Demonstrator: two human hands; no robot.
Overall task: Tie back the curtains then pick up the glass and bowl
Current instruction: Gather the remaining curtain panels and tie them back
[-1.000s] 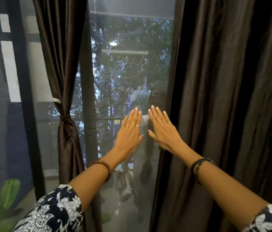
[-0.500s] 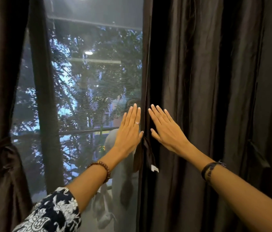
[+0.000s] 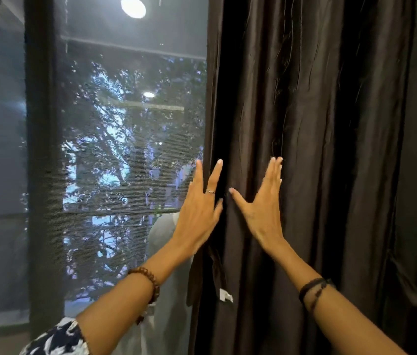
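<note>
**A:** Both hands are flat and holding nothing in the head view. The left hand (image 3: 198, 213) sits at the centre of the frame with its fingers straight and spread, right at the leading edge of the dark curtain (image 3: 312, 149); some fingertips seem to slip behind that edge, though the fold hides exactly how far. The right hand (image 3: 264, 211) lies just right of centre, palm against the front of the cloth, fingers straight, thumb splayed toward the left hand.

**B:** And the rest of the task's things?

**A:** This curtain hangs loose over the whole right half of the frame. A strip of the same fabric with a white tag (image 3: 226, 295) dangles at lower centre, likely the tie-back. The window (image 3: 125, 149) fills the left half, with a dark upright frame bar (image 3: 43, 175). Neither glass nor bowl is in view.

**B:** So how should the gathering go?

**A:** Probably best to sweep the edge rightward with the left hand while the right bunches the pleats evenly, keeping the folds tight at the height of the strip. Satiny cloth like this looks slippery, so one hand should pin the bundle before the other reaches for the tie.
</note>
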